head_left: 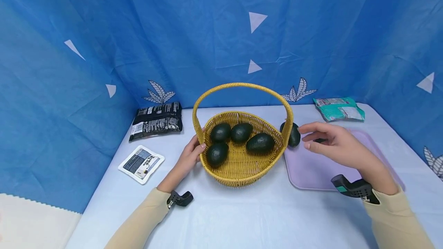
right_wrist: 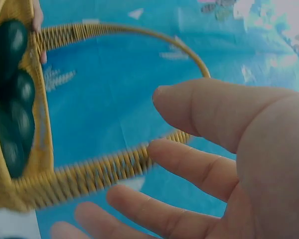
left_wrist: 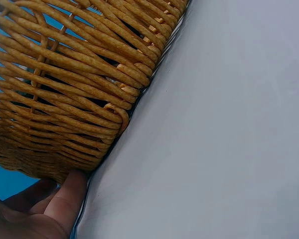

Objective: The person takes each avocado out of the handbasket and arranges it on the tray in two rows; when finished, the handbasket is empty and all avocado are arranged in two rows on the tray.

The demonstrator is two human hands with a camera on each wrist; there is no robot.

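A yellow woven basket (head_left: 238,178) with a tall arched handle (head_left: 242,85) stands mid-table, holding several dark green avocados (head_left: 260,143). My left hand (head_left: 189,153) grips its left side, thumb at the rim; the left wrist view shows fingers (left_wrist: 72,196) against the outer weave. To the right, my right hand (head_left: 335,143) hovers above a lilac tray (head_left: 311,174), fingers spread and slightly bent, holding nothing. Just left of its fingertips, another avocado (head_left: 294,135) lies at the tray's left edge, partly behind the handle. A dark thing (head_left: 320,140) on the tray is mostly hidden by my right hand.
At the left lie a black packet (head_left: 157,120) and a white flat pack (head_left: 141,164) with a printed label. A green packet (head_left: 340,109) rests behind the tray. Blue patterned cloth (head_left: 214,41) hangs along the back and both sides of the white table (head_left: 242,218).
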